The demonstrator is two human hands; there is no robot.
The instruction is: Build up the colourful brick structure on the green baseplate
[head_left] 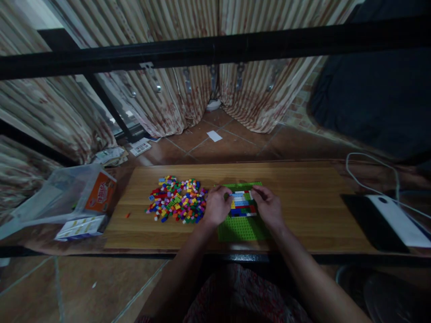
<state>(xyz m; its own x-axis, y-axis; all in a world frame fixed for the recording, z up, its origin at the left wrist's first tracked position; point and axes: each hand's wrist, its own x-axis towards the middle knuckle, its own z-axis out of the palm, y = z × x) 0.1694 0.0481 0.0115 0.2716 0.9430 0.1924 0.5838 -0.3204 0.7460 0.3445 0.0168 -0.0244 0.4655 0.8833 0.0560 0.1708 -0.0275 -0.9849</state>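
Note:
A green baseplate (pixel 244 229) lies on the wooden board, bearing rows of building bricks (pixel 243 209) in white, light blue, yellow, red and dark blue. My left hand (pixel 217 205) is at the left side of these rows, thumb and fingers drawn together near the upper left corner. On the opposite side, my right hand (pixel 268 207) has its fingertips closed at the upper right end of the rows. Whatever either hand pinches is too small and dark to make out. Just left of my left hand spreads a pile of loose multicoloured bricks (pixel 178 200).
A single orange brick (pixel 127 216) lies apart at the board's left. Beyond the wooden board (pixel 310 202) are a clear plastic bin (pixel 72 190) and a box (pixel 81 227). At the right are a dark flat object (pixel 373 222), a white device (pixel 399 220) and a white cable (pixel 373 154).

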